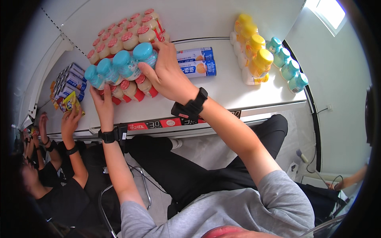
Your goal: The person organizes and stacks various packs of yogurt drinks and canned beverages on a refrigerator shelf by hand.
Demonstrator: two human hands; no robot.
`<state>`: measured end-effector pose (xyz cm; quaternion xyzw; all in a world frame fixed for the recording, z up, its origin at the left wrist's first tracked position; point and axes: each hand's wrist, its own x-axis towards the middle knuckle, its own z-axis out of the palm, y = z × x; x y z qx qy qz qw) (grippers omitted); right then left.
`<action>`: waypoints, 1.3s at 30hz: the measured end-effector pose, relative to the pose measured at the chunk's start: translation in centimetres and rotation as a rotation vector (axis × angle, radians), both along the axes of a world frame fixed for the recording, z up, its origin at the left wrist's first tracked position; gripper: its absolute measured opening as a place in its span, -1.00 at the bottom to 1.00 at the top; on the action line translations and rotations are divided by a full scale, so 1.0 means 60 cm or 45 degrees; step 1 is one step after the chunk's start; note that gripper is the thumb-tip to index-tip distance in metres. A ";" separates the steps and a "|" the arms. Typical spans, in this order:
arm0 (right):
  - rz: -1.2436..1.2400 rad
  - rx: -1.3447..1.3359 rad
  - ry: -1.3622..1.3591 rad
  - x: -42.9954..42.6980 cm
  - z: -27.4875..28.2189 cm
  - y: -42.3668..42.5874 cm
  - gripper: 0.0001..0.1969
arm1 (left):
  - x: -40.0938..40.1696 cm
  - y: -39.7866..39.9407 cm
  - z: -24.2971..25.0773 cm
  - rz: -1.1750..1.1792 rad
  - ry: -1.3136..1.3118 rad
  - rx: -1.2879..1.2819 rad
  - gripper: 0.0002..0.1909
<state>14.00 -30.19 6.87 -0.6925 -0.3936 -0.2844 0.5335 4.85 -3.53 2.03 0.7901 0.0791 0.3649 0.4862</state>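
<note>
Both hands are on a row of several small blue bottles [128, 66] with turquoise caps. My right hand [168, 70] grips the right end, its thumb against the near side and its fingers behind. At the left end, my left hand [102, 104] holds the lowest bottle from the near side. The row slants across a block of cream-coloured drink bottles [131, 40] with pink caps, partly hiding them. More pink-capped bottles [129, 90] in red wrapping show below the row. Whether the blue bottles touch those beneath, I cannot tell.
Blue-and-white cans [198, 68] lie right of my right hand. Yellow-capped bottles [260, 64] and another turquoise-capped row [290, 70] stand on the white shelf [223, 89] farther right. A price strip [159, 123] runs along its front. At left, a co-worker's hand [70, 119] holds a yellow packet [71, 102].
</note>
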 end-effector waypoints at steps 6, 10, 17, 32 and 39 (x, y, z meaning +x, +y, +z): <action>-0.119 0.073 0.041 -0.085 0.038 -0.187 -0.27 | -0.050 -0.125 -0.031 0.405 -0.382 0.334 -0.27; -0.668 0.154 -0.093 -0.085 0.032 -0.372 -0.54 | -0.111 -0.250 -0.017 0.196 -0.296 0.624 -0.43; -1.446 -0.463 -0.102 -0.001 -0.021 -0.558 -0.44 | -0.010 -0.385 0.045 -0.332 -0.118 0.937 -0.32; -1.251 0.272 0.325 -0.002 -0.060 -0.603 -0.63 | 0.040 -0.446 0.012 -0.181 0.136 0.950 -0.17; -1.457 0.438 0.026 -0.075 -0.019 -0.539 -0.68 | 0.033 -0.449 0.012 -0.061 0.039 0.939 -0.18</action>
